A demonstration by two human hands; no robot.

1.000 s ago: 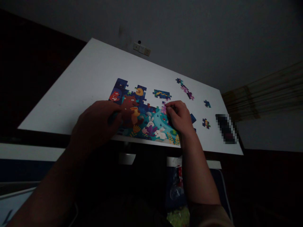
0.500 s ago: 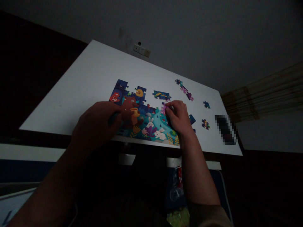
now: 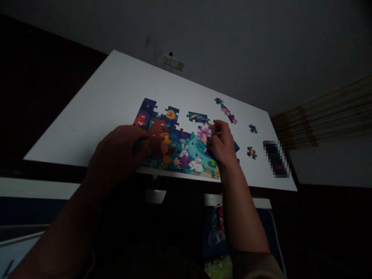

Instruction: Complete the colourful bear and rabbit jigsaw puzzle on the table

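Note:
A partly assembled jigsaw puzzle (image 3: 183, 149) lies along the table's near edge, showing a bear, rabbits and plants. My left hand (image 3: 119, 149) rests over its left side, thumb apart from the fingers, with nothing visible in it. At the upper right of the picture sits a purple puzzle piece (image 3: 202, 133). Just right of that piece is my right hand (image 3: 223, 142), its thumb and forefinger apart; the other fingers are partly hidden. Beyond the purple piece lies a joined blue-and-yellow section (image 3: 198, 117), close to it.
Loose joined pieces (image 3: 226, 111) lie toward the far right of the white table (image 3: 95, 93). Two single pieces, one teal (image 3: 252, 128) and one multicoloured (image 3: 252, 152), are farther right. A blurred dark object (image 3: 276, 159) lies near the right edge. Wall sockets (image 3: 173, 62) sit behind.
My right hand has shifted slightly right and its fingers have come off the purple piece, which now shows more fully. My left hand stays put.

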